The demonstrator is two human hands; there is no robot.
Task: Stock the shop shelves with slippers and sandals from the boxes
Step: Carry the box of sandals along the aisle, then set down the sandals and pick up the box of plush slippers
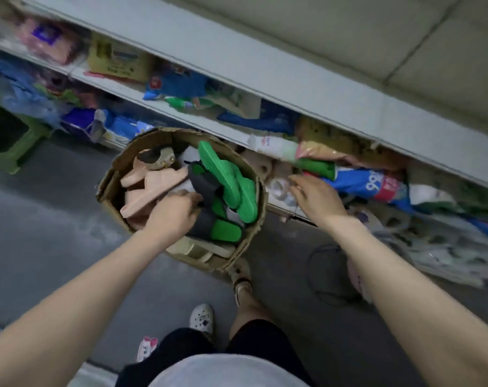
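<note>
A cardboard box (pixel 113 178) stands on the floor against the low shelf. It holds pink slippers (pixel 156 181), green slippers (pixel 223 177) and grey-and-green slippers (pixel 206 188). My left hand (pixel 175 212) reaches into the box and grips a grey-and-green slipper. My right hand (pixel 315 195) hovers over the bottom shelf (pixel 282 208) to the right of the box, fingers loosely spread, holding nothing that I can see. Slippers in clear bags (pixel 279 188) lie on that shelf under it.
Grey shelves (pixel 237 65) run diagonally, crowded with packaged goods. A green plastic stool (pixel 11 141) stands on the floor at the left. My feet in white clogs (pixel 201 318) are near the box. A dark cable loop (pixel 332 275) lies on the floor at right.
</note>
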